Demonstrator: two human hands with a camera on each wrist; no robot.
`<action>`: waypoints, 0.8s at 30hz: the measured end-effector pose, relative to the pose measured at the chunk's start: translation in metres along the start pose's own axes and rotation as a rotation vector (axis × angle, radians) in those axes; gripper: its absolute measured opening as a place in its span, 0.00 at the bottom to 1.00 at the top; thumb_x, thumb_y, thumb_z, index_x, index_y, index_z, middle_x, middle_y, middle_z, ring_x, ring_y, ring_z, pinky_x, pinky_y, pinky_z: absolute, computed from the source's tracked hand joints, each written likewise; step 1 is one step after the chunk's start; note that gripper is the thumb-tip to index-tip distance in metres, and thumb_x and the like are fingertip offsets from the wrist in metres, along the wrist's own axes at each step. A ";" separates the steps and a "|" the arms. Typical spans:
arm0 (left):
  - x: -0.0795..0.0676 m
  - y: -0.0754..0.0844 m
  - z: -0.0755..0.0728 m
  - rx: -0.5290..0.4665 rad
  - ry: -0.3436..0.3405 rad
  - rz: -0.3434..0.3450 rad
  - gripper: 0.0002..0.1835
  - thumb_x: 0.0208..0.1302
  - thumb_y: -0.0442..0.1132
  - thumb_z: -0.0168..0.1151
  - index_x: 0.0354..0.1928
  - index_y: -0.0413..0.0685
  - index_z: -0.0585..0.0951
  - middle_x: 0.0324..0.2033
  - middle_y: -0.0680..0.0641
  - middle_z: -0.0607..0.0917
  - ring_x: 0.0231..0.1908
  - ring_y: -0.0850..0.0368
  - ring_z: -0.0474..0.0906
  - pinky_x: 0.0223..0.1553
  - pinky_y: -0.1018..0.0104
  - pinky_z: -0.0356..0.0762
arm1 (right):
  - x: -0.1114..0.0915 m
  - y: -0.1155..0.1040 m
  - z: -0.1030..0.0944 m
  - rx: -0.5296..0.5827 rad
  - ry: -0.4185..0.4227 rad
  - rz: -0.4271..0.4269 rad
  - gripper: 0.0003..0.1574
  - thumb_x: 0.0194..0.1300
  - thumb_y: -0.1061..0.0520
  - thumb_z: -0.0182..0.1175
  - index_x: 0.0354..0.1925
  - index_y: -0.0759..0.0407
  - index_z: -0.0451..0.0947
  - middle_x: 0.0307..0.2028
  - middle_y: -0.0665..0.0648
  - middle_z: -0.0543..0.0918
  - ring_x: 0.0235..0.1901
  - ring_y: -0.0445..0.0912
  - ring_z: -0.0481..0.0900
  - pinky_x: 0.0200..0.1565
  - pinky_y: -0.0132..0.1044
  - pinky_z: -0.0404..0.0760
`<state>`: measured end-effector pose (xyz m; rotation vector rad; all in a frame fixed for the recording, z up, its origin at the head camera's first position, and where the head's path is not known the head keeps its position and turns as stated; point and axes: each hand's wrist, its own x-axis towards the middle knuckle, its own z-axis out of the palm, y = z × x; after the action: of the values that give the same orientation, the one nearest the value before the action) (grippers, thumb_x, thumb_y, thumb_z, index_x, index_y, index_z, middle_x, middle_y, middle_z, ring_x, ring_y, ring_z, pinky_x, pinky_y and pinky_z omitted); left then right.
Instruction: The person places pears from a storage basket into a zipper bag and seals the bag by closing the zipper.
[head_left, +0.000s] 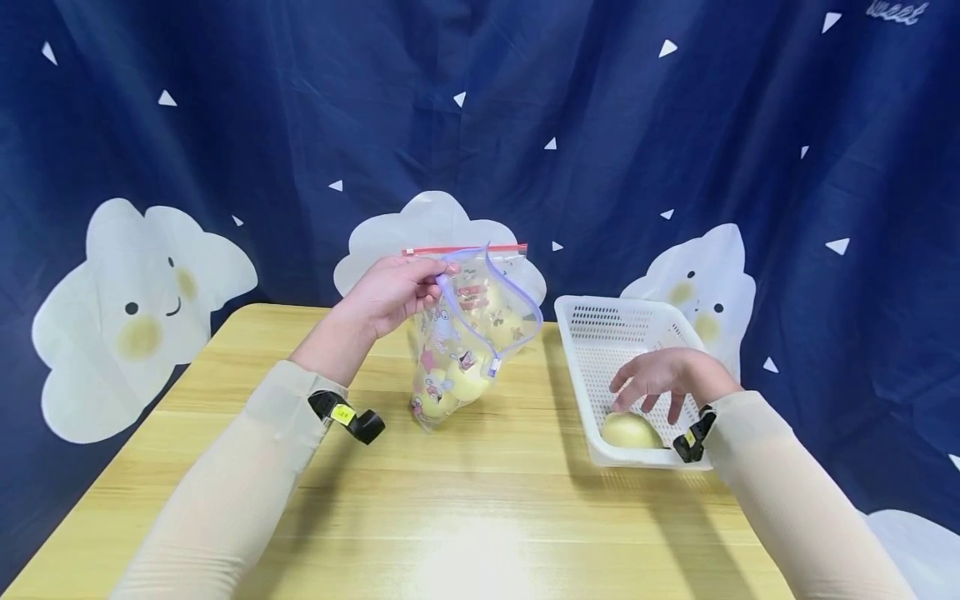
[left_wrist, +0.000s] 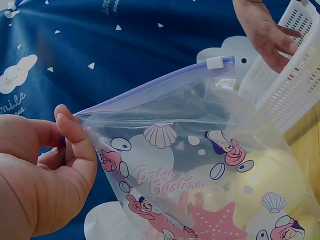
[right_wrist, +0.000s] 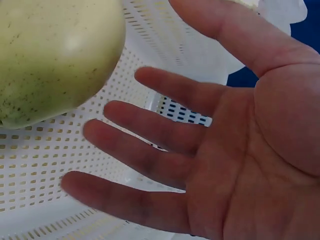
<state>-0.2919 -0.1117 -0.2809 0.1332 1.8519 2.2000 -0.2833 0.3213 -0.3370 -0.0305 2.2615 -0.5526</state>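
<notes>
My left hand [head_left: 397,292] pinches one end of the purple rim of a clear zip bag [left_wrist: 165,145] printed with pink shells and cartoon figures. Its mouth gapes in the head view, and a white slider [left_wrist: 215,62] sits at the far end of the rim. Pale yellow fruit [head_left: 467,382] lies in the bottom of this bag. On the other side, my right hand [head_left: 663,375] reaches into a white perforated basket [head_left: 573,367], fingers spread and apart. Beside them in the basket is one round, pale yellow-green fruit with dark specks [right_wrist: 60,55].
Behind the purple-rimmed bag stands a second clear bag with a red zip strip [head_left: 465,249], also with yellow fruit inside. The wooden table [head_left: 360,500] carries everything. A dark blue curtain [head_left: 300,125] with white clouds hangs at its back edge.
</notes>
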 end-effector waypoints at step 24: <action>-0.001 0.000 -0.003 0.019 -0.003 0.001 0.17 0.83 0.42 0.62 0.61 0.36 0.84 0.30 0.53 0.82 0.28 0.65 0.77 0.34 0.79 0.80 | -0.002 -0.006 0.014 0.018 -0.188 0.023 0.40 0.69 0.63 0.73 0.76 0.55 0.72 0.49 0.62 0.86 0.44 0.57 0.90 0.49 0.53 0.94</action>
<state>-0.2919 -0.1150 -0.2815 0.1417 1.8719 2.1824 -0.2734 0.3110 -0.3415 -0.0451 2.0714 -0.5355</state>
